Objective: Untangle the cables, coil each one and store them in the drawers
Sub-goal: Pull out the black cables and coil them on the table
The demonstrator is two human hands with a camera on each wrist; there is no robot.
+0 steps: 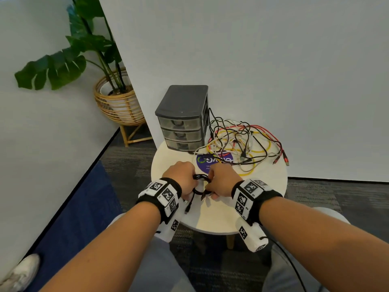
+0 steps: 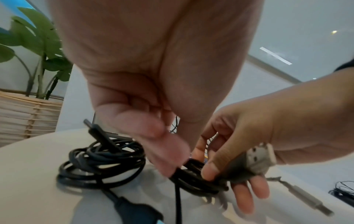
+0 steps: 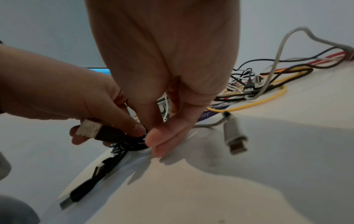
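Black coiled cable (image 1: 200, 185) pinched between left hand (image 1: 182, 175) and right hand (image 1: 223, 179), low over round worktop (image 1: 263, 186), nearer the person than the drawer unit (image 1: 182, 118), cable tangle (image 1: 242, 142) beside that unit.

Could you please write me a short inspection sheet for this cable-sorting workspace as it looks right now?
Surface: round white table, purple sticker partly under cables.
Job's things: black cable coil at the front; drawer unit, three drawers shut.
Clutter: nothing seen.
Hands: left hand and right hand both grip the coil.
Cables: tangled pile of red, yellow, white and black, right of the drawers.
Surroundings: potted plant, white partition, carpet.
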